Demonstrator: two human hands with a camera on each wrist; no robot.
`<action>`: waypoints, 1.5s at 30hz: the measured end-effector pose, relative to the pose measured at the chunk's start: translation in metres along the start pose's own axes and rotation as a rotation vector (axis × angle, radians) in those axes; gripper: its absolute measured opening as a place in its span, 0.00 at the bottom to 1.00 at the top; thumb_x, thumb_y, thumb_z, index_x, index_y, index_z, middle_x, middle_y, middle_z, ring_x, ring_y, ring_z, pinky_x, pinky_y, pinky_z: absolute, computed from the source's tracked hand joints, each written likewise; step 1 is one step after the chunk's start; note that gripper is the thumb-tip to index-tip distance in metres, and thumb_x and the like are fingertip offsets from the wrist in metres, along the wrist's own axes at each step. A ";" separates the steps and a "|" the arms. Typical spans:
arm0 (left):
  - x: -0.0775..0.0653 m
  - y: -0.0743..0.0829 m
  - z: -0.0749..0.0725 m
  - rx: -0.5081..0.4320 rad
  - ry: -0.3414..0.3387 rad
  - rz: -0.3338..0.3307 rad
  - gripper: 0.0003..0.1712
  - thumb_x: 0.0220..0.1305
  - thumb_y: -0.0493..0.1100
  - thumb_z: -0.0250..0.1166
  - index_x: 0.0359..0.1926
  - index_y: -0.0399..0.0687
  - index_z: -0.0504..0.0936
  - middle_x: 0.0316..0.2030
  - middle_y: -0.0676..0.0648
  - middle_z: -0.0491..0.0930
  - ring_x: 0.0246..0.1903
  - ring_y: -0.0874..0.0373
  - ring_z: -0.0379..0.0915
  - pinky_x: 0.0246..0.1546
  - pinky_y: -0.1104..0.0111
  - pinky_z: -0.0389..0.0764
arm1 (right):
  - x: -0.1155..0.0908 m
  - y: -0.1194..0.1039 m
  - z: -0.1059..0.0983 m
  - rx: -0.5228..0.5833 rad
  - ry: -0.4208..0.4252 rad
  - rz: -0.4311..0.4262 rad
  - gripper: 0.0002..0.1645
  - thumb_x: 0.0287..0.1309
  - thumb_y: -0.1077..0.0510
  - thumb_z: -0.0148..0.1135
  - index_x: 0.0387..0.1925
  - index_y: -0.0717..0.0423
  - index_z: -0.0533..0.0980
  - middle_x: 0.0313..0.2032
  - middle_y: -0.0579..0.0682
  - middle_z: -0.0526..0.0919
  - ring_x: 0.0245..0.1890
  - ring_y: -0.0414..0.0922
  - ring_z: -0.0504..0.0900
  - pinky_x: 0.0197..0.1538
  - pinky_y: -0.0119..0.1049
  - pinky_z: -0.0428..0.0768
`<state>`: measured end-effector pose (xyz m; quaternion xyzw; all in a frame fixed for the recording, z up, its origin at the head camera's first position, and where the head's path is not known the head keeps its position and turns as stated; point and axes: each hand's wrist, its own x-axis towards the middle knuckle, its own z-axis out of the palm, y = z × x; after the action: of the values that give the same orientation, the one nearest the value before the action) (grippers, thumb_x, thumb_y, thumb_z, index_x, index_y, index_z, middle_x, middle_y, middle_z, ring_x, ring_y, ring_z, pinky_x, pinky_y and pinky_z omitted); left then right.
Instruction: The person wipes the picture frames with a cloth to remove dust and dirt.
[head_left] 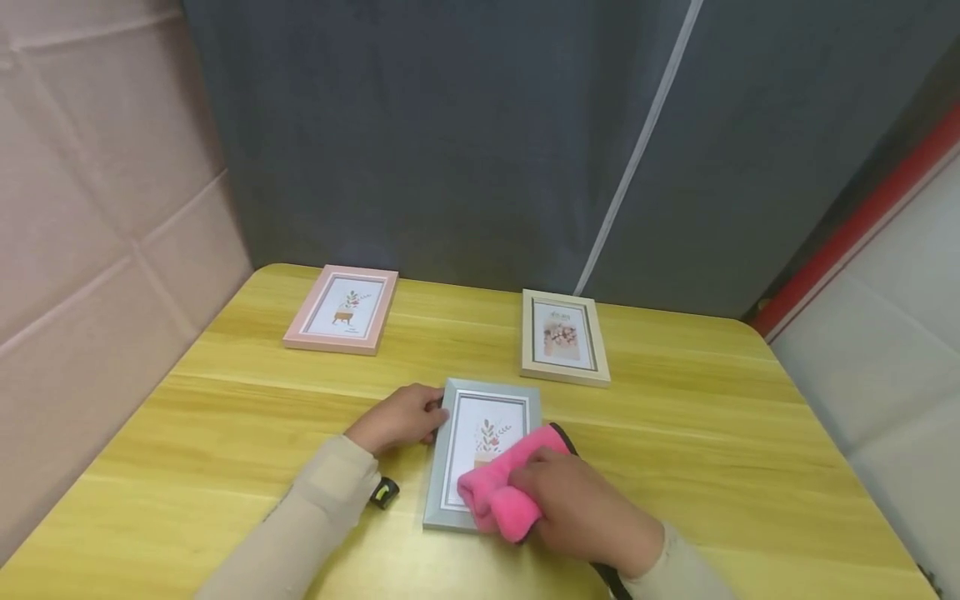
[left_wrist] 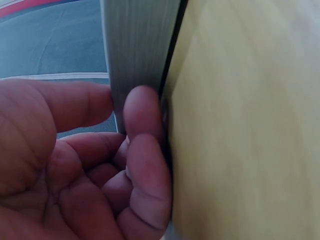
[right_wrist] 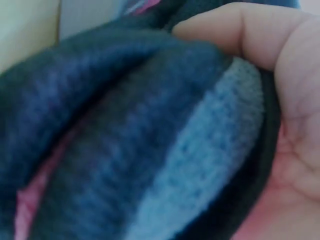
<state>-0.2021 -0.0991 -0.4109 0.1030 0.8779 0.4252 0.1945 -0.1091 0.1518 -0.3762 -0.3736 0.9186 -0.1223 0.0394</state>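
A grey-blue picture frame (head_left: 437, 492) lies face up at the near middle of the table, holding a print of a potted plant. At its left edge, my left hand (head_left: 401, 417) grips the side, with the thumb against the rim and curled fingers (left_wrist: 147, 185) low beside the tabletop. My right hand (head_left: 573, 504) holds a bunched pink cloth (head_left: 502, 487) over the frame's lower right part, hiding that corner and some of the print. The right wrist view shows the cloth's dark side (right_wrist: 125, 130) close up, folded inside the curled hand.
Behind lie a pink picture frame (head_left: 386, 304) at the left and a cream picture frame (head_left: 528, 333) right of centre, both face up. The yellow wooden table (head_left: 675, 408) ends at a dark grey panel (head_left: 420, 150). Pale walls stand on both sides.
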 end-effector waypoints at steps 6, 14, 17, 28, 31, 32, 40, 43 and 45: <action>-0.002 0.000 -0.004 -0.004 -0.012 -0.030 0.17 0.73 0.40 0.58 0.58 0.41 0.79 0.25 0.46 0.75 0.25 0.55 0.74 0.28 0.66 0.75 | 0.020 0.022 0.001 0.009 0.039 0.075 0.15 0.48 0.64 0.70 0.26 0.42 0.73 0.22 0.34 0.70 0.33 0.39 0.69 0.40 0.34 0.73; -0.001 -0.001 -0.004 -0.034 -0.023 -0.036 0.25 0.72 0.40 0.59 0.67 0.39 0.73 0.25 0.46 0.75 0.25 0.56 0.74 0.29 0.66 0.75 | 0.043 0.042 -0.001 0.009 0.070 0.157 0.09 0.56 0.60 0.68 0.31 0.44 0.76 0.27 0.35 0.74 0.36 0.41 0.72 0.44 0.38 0.75; -0.001 -0.003 -0.001 -0.016 -0.029 -0.029 0.21 0.72 0.40 0.59 0.63 0.39 0.76 0.24 0.46 0.75 0.24 0.56 0.74 0.28 0.66 0.74 | 0.045 0.044 0.000 0.054 0.056 0.175 0.07 0.58 0.59 0.68 0.32 0.44 0.77 0.27 0.35 0.75 0.36 0.41 0.73 0.45 0.38 0.75; 0.002 -0.002 -0.001 0.014 -0.004 -0.009 0.06 0.73 0.41 0.57 0.42 0.44 0.79 0.23 0.47 0.73 0.24 0.56 0.73 0.27 0.65 0.73 | 0.032 0.049 -0.001 0.192 0.120 0.084 0.12 0.56 0.64 0.68 0.34 0.42 0.78 0.31 0.33 0.76 0.35 0.36 0.74 0.46 0.33 0.76; 0.002 -0.001 -0.001 0.008 -0.008 -0.005 0.07 0.73 0.41 0.57 0.39 0.44 0.79 0.23 0.47 0.74 0.24 0.56 0.73 0.27 0.65 0.73 | 0.020 0.044 -0.007 0.189 0.132 0.009 0.20 0.50 0.71 0.67 0.29 0.40 0.76 0.28 0.32 0.75 0.32 0.34 0.73 0.42 0.31 0.75; 0.002 -0.001 -0.001 0.007 -0.007 -0.003 0.07 0.73 0.41 0.57 0.37 0.44 0.79 0.23 0.47 0.74 0.24 0.56 0.72 0.27 0.65 0.72 | 0.016 0.040 -0.009 0.177 0.134 -0.012 0.21 0.48 0.72 0.67 0.29 0.40 0.75 0.28 0.32 0.74 0.31 0.34 0.72 0.42 0.30 0.74; 0.001 0.001 -0.001 0.018 0.000 -0.006 0.13 0.72 0.40 0.57 0.27 0.44 0.74 0.22 0.47 0.74 0.22 0.56 0.71 0.25 0.66 0.70 | -0.018 0.011 -0.007 0.078 0.107 -0.140 0.18 0.52 0.68 0.67 0.35 0.40 0.78 0.33 0.31 0.74 0.34 0.31 0.71 0.44 0.28 0.76; 0.001 0.001 0.000 0.013 -0.002 -0.004 0.13 0.73 0.40 0.57 0.27 0.44 0.74 0.22 0.47 0.73 0.22 0.56 0.71 0.25 0.67 0.70 | -0.020 0.005 -0.004 0.070 0.083 -0.136 0.16 0.55 0.66 0.67 0.33 0.39 0.77 0.32 0.31 0.72 0.35 0.32 0.70 0.44 0.28 0.74; 0.001 0.001 0.000 0.010 -0.006 -0.001 0.12 0.73 0.40 0.57 0.28 0.44 0.75 0.22 0.47 0.73 0.22 0.56 0.71 0.25 0.67 0.71 | -0.019 0.003 -0.002 0.055 0.075 -0.129 0.15 0.55 0.65 0.67 0.32 0.39 0.77 0.31 0.30 0.72 0.36 0.33 0.70 0.44 0.29 0.74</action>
<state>-0.2027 -0.0981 -0.4100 0.1047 0.8795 0.4205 0.1967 -0.0976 0.1678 -0.3756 -0.4260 0.8897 -0.1638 0.0072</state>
